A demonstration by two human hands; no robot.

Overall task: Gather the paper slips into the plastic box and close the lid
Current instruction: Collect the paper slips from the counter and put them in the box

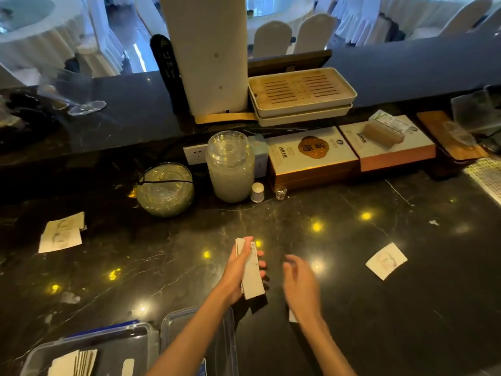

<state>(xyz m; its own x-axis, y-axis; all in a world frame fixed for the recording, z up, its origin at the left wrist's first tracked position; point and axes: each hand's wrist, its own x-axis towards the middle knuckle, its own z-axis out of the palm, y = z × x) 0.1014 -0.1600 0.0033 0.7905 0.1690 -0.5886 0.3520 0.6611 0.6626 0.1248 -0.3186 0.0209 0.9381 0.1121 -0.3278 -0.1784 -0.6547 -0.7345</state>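
Observation:
My left hand [238, 270] grips a stack of white paper slips [250, 272] on edge above the black marble counter. My right hand [299, 283] hovers just right of the stack, fingers apart and holding nothing. One loose slip [386, 260] lies flat to the right. A small pile of slips [61, 233] lies at the far left. The clear plastic box [89, 351] stands open at the bottom left with some slips inside. Its clear lid [225, 346] lies beside it, partly under my left forearm. A white scrap [292, 317] peeks out under my right wrist.
Behind my hands stand a round glass bowl [165, 189], a tall frosted glass jar [231, 166], a small white shaker [257, 191] and a tiny glass [281, 191]. Gift boxes [311, 156] line the raised ledge, with stacked trays [302, 95] above.

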